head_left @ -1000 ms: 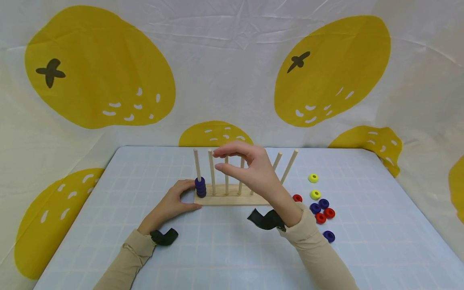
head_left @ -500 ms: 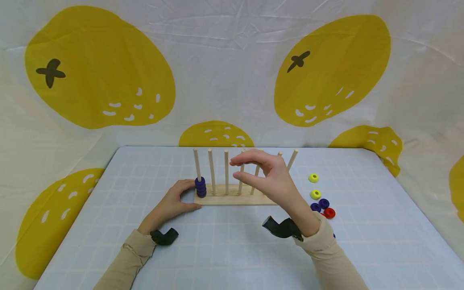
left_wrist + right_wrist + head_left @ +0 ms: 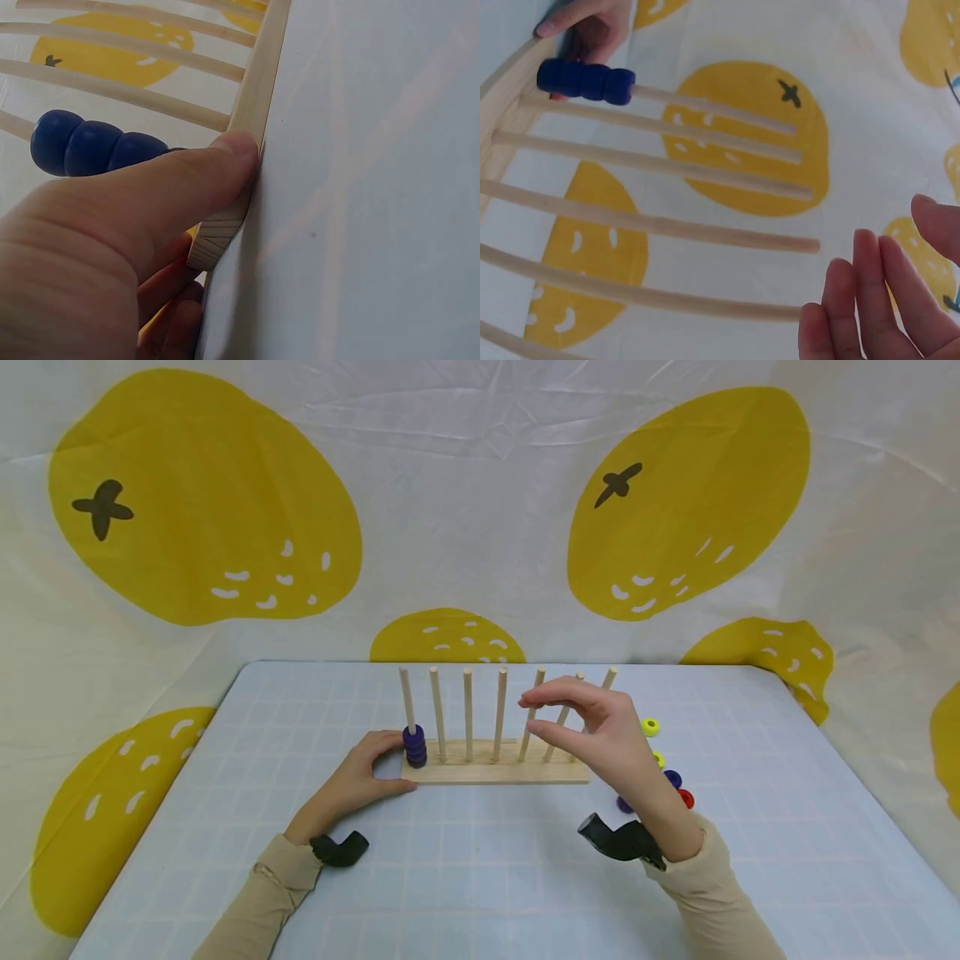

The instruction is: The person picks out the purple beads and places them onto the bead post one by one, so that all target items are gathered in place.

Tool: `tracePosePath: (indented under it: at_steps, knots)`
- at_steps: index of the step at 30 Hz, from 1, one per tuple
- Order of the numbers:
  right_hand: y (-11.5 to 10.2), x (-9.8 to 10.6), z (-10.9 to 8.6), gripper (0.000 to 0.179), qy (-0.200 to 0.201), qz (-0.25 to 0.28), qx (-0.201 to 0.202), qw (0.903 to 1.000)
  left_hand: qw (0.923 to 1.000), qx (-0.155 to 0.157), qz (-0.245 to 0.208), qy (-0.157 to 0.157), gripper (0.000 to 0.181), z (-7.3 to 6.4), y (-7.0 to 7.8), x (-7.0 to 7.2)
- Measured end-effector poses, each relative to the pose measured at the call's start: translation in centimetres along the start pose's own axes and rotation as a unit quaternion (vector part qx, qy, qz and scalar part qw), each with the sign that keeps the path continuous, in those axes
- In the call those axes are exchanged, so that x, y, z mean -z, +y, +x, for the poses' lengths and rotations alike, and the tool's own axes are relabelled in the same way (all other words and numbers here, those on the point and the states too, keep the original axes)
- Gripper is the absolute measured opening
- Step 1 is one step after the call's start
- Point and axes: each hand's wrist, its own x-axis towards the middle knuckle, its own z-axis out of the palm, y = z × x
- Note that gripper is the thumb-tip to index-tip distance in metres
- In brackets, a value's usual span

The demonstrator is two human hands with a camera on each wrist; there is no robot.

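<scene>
My left hand [image 3: 362, 778] grips the left end of a wooden peg rack [image 3: 491, 773], thumb along the front edge and fingers behind. In the left wrist view the thumb presses the base [image 3: 253, 105]. Dark blue rings [image 3: 414, 747] are stacked on the leftmost peg; the other pegs that show are bare. My right hand [image 3: 607, 735] hovers in the air before the pegs at the right end, thumb and fingers apart, holding nothing. The right wrist view shows its fingers [image 3: 870, 300] near the peg tips, with nothing between them and the thumb.
Loose rings lie right of the rack, partly hidden by my right arm: yellow [image 3: 650, 727], blue [image 3: 672, 778] and red [image 3: 686, 797]. A pale checked cloth [image 3: 465, 877] covers the table. Behind it hangs a white curtain [image 3: 465, 510] with yellow fruit prints.
My right hand has moved right and slightly down, from the middle pegs to those at the right end. The arm now covers more of the loose rings. My left hand stays on the rack.
</scene>
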Motion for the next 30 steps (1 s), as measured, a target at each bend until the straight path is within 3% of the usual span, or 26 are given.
tracePosePath:
  at_steps: [16,22,30]
  knots:
    - [0.0,4.8,-2.7,0.024,0.042,-0.057,-0.055,0.996,1.0,0.0,0.007,0.0,0.064,0.1,0.2,0.1]
    - [-0.1,6.4,-3.3,0.025,0.061,-0.096,-0.077,0.9906,0.9998,-0.014,0.014,0.002,0.065,0.1,0.3,0.1]
    - [0.3,8.0,-4.4,0.025,0.073,-0.098,-0.098,0.9876,0.9999,-0.009,0.012,0.002,0.063,0.0,0.3,-0.1]
